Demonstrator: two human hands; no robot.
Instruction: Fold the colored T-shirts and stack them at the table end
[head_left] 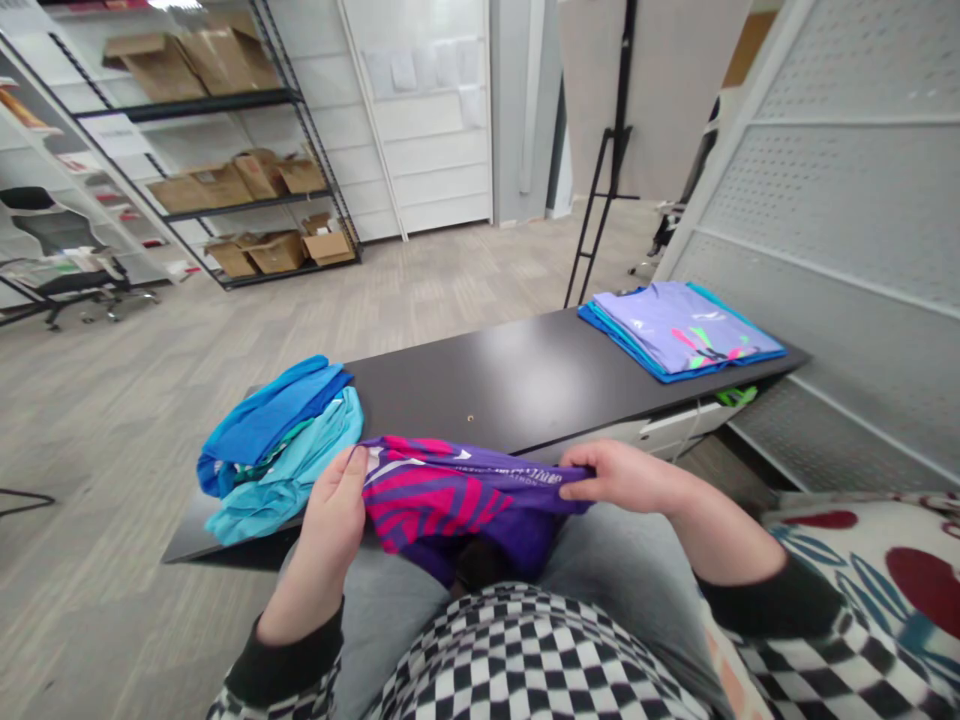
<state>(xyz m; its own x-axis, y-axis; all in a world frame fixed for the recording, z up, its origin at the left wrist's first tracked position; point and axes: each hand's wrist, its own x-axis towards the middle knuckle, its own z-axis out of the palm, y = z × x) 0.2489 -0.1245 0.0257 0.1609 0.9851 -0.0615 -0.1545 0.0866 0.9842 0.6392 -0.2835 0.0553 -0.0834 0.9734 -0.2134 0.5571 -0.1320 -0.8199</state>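
Observation:
A purple and pink patterned shirt point(450, 500) with white lettering is stretched between my hands, over my lap and against the near edge of the table. My left hand point(341, 510) pinches its left end. At the right end, my right hand point(611, 473) grips the purple cloth between thumb and fingers. Beyond my left hand lies a loose heap of blue and turquoise shirts point(281, 440). Far to the right, a neat stack of folded shirts point(682, 330) has a lavender one on top with a coloured print.
The dark table point(480, 370) runs across in front of me, with a white drawer point(679, 425) below. A perforated partition point(847, 200) closes off the right side. Shelves point(225, 200) with cardboard boxes stand behind, and a black stand point(611, 170) rises past the table.

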